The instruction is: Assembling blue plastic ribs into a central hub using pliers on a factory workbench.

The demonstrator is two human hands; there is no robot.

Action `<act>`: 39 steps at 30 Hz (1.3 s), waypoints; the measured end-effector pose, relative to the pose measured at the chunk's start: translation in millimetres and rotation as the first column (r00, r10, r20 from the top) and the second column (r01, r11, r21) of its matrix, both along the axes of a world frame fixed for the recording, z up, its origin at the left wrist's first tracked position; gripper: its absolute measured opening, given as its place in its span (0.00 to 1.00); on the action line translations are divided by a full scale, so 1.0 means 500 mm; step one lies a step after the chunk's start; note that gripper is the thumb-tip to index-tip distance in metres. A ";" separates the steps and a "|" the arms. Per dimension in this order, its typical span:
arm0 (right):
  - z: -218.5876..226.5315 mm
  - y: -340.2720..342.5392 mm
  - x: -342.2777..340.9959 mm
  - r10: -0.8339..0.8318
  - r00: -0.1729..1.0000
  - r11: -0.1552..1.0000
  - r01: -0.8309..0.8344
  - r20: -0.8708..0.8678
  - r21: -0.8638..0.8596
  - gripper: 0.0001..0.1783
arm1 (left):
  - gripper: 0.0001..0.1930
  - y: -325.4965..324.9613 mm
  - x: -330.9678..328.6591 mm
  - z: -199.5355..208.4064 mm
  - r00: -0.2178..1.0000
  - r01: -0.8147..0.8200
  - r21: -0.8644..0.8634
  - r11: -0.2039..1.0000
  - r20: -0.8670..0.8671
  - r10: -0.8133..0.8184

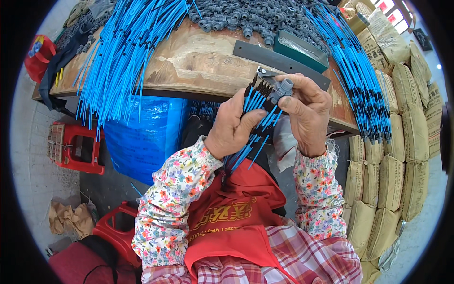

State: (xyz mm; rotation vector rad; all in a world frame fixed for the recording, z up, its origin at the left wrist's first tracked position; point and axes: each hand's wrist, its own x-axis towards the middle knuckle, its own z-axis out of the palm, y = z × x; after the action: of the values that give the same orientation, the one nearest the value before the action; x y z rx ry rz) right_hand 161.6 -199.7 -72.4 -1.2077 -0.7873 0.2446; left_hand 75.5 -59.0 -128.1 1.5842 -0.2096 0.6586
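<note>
My left hand [232,127] is closed round a bundle of thin blue tubes [254,103] with black ends, its thumb lying across them. Their lower ends hang over my red apron [227,222]. In my right hand [309,111], thumb and fingers pinch a grey plastic pipe fitting [283,88], close against the upper ends of the bundle. Whether a tube sits in the fitting is hidden by the fingers. A small metal piece [264,72] at the table edge shows just beyond the bundle.
Across the wooden table [198,61] lie a heap of grey fittings [246,19], loose blue tubes [123,61] at left and more tubes [354,71] at right. A green tray [302,51] stands behind a dark metal bar [255,53]. Stacked sacks [392,175] line the right; red stools [80,146] stand left.
</note>
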 end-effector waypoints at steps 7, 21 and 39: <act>-0.001 0.005 0.040 0.233 0.972 0.972 -0.231 -0.038 0.038 0.19 | 0.20 0.006 -0.002 -0.006 0.973 0.201 -0.204 0.958 -0.070 -0.219; 0.007 0.013 0.031 0.076 0.987 0.990 -0.059 0.140 -0.125 0.18 | 0.17 0.020 -0.003 0.001 0.963 0.235 -0.292 0.927 -0.061 -0.264; 0.015 0.007 0.070 0.523 0.824 0.839 -0.543 0.217 0.044 0.22 | 0.14 0.039 -0.027 0.032 0.929 0.359 0.005 0.933 -0.101 -0.357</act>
State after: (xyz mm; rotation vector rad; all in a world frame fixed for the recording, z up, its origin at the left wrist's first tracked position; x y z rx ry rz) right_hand 196.7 -196.4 -65.1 -0.8963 -1.2977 0.5436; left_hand 61.9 -39.5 -112.2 1.5442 -0.4232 0.2932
